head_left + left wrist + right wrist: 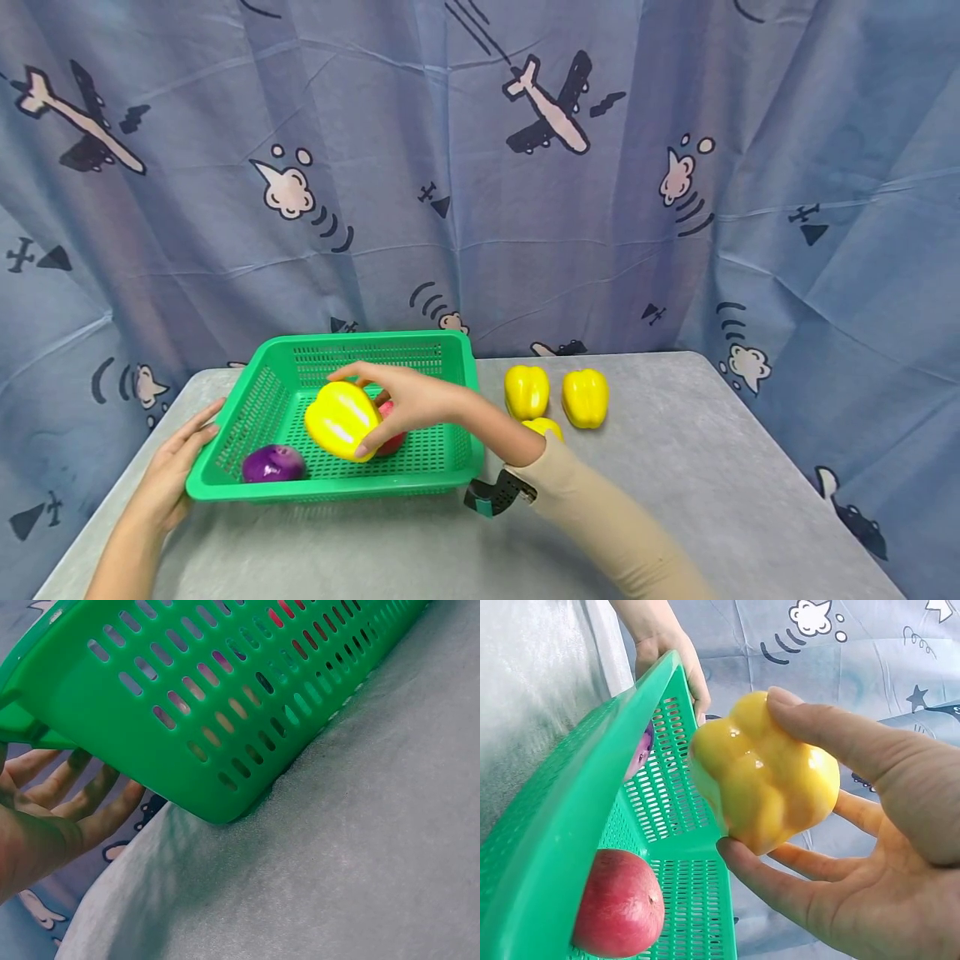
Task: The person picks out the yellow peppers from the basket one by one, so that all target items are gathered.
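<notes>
In the head view, my right hand (pixel 401 400) holds a yellow bell pepper (pixel 341 421) over the green basket (pixel 333 490). The right wrist view shows the thumb on one side of the pepper (pixel 761 776) and the fingers on the other, its lobed end facing the camera. My left hand (pixel 174 467) is at the basket's left side, fingers fairly straight along the outside of the rim. In the left wrist view, its fingers (pixel 112 814) lie just below the rim. A glossy purple vegetable (pixel 273 464) and a round red fruit (pixel 621 904) lie inside the basket.
Right of the basket on the grey table (pixel 697 467) are more yellow bell peppers (pixel 527 392), one partly hidden behind my right forearm. Another pepper (pixel 586 398) stands at the right of the group. A blue curtain (pixel 480 183) with airplane prints hangs behind the table.
</notes>
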Motion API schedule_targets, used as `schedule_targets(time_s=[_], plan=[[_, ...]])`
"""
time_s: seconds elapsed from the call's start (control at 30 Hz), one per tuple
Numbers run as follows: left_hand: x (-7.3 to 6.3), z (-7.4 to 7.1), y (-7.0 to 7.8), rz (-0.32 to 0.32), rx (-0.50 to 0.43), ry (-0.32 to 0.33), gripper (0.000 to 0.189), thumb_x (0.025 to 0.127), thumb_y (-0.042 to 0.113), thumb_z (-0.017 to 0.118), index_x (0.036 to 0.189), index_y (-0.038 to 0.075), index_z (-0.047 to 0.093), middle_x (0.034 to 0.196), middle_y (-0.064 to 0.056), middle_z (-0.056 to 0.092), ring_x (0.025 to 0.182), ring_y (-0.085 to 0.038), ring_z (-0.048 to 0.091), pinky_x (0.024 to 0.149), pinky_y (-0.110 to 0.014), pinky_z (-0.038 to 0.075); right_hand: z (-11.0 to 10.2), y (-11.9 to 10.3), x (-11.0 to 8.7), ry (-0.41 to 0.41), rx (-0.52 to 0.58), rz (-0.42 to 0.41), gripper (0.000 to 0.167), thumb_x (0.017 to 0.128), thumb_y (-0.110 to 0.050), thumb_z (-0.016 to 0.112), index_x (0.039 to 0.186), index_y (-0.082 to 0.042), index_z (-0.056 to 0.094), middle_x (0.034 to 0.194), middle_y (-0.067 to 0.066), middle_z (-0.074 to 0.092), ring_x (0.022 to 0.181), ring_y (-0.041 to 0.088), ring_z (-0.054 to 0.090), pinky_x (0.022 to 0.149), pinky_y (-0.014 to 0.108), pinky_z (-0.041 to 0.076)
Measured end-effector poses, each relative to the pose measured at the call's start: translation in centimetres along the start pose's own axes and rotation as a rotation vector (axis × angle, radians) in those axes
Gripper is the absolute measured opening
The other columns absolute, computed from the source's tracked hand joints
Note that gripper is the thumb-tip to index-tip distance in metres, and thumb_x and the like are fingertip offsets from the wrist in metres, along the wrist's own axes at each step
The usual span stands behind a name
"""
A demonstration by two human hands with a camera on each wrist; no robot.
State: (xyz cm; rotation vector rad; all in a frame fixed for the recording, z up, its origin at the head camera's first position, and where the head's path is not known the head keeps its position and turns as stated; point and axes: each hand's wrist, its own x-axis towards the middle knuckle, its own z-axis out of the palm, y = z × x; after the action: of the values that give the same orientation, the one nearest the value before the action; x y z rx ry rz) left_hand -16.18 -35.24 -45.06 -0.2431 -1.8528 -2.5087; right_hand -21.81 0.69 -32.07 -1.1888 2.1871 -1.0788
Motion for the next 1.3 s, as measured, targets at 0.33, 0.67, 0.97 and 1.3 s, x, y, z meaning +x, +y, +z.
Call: schedule_targets(time_s=[0.33,0.67,0.97,1.3], plan=[[0.0,-0.1,0.0,0.003,-0.005,-0.011,0.053,0.114,0.004,0.035,0.131,0.037,0.073,0.107,0.005,0.075,0.084,-0.01,0.076,0.066,-0.026,0.066,-0.7,0.4,-1.6,0.023,0.007,0.006,0.088,0.084,-0.015,0.091,0.158,-0.021,0.044,0.15,0.007,0.052,0.121,0.022,0.06,0.096,0.033,0.062],[-0.1,0.0,0.0,-0.011,-0.001,0.008,0.053,0.114,0.005,0.036,0.129,0.039,0.073,0.106,0.006,0.076,0.082,-0.01,0.076,0.065,-0.026,0.065,-1.2,0.9,-3.0,0.012,0.018,-0.002,0.09,0.082,-0.011,0.091,0.159,-0.016,0.043,0.15,0.009,0.052,0.117,0.02,0.062,0.089,0.025,0.061],[-0.1,0.0,0.1,-0.025,-0.002,0.014,0.052,0.114,0.006,0.036,0.129,0.039,0.074,0.106,0.006,0.076,0.083,-0.01,0.076,0.065,-0.027,0.066,-1.6,1.3,-4.5,0.017,0.019,0.011,0.091,0.083,-0.01,0.091,0.159,-0.017,0.042,0.156,0.009,0.048,0.127,0.027,0.058,0.088,0.025,0.063],[-0.1,0.1,0.2,-0.016,-0.014,0.005,0.053,0.114,0.005,0.036,0.129,0.038,0.074,0.106,0.006,0.077,0.082,-0.01,0.076,0.065,-0.026,0.065,-2.0,1.5,-6.4,0.005,0.065,-0.005,0.088,0.085,-0.008,0.089,0.159,-0.013,0.041,0.157,0.007,0.046,0.135,0.028,0.05,0.091,0.031,0.064]])
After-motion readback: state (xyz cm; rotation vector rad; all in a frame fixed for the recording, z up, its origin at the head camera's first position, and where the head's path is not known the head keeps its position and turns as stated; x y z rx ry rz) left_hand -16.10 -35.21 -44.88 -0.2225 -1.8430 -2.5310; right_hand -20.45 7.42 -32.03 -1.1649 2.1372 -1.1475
